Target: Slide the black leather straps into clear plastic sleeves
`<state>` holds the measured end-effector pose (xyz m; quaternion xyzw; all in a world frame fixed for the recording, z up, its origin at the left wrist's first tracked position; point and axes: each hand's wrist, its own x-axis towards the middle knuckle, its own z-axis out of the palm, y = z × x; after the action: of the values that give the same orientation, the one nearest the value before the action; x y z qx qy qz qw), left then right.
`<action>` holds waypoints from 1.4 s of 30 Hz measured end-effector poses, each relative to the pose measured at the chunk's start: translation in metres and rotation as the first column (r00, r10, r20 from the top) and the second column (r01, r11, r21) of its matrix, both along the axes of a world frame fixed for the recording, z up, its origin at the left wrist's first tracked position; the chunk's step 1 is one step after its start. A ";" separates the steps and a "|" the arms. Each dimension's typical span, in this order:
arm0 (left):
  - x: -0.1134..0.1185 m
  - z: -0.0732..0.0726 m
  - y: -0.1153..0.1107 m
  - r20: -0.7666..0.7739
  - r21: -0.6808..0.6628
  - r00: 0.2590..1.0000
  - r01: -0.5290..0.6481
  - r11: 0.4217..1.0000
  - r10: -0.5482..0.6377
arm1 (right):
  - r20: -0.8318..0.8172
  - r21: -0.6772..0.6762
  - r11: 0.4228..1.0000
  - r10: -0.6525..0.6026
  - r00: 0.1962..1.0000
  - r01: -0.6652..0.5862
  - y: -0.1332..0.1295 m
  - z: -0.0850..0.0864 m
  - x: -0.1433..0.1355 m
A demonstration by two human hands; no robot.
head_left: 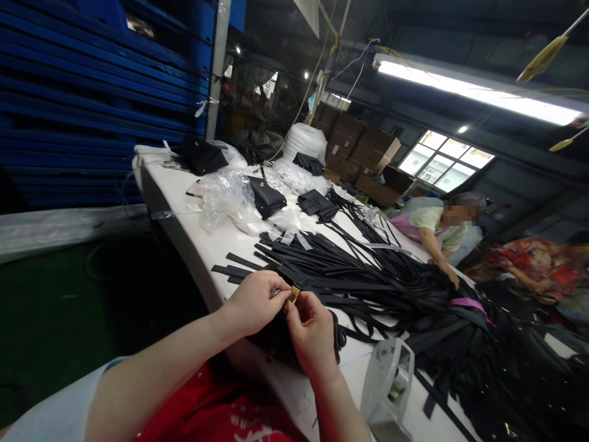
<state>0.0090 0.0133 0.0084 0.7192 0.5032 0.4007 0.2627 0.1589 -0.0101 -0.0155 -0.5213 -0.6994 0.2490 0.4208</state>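
Both hands meet at a small gold metal piece (293,294) near the table's front edge. My left hand (257,302) pinches at its left side, fingertips and thumb pressed together. From the right, my right hand (313,328) closes thumb and fingers on the gold piece's lower edge. A dark item, partly hidden by my hands and wrists, lies beneath them. Just beyond spreads a big bundle of black straps (359,270), with a pink tie (469,302) round its right part.
On the white table (184,215) lie clear plastic bags (225,199), a black pouch (267,196) and another black bag (202,155). A white dispenser (386,387) stands close on the right. Across the table, a person (437,227) reaches into the straps.
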 end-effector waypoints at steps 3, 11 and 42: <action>0.002 0.005 0.000 -0.132 0.040 0.991 -0.026 0.999 0.031 | 0.114 0.064 0.996 -0.072 0.991 0.065 -0.002 0.001 -0.002; 0.010 0.004 -0.013 -0.362 0.231 0.918 -0.079 0.970 0.161 | 0.048 0.026 0.996 -0.084 0.995 0.082 -0.005 0.011 -0.005; 0.006 -0.018 -0.009 0.008 0.126 0.993 -0.116 0.985 0.116 | -0.153 -0.043 0.996 0.068 0.986 -0.075 0.000 -0.002 -0.003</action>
<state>0.0151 0.0045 -0.0098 0.7036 0.5179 0.4465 0.1931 0.1557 -0.0099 -0.0177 -0.4856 -0.6774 0.3196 0.4507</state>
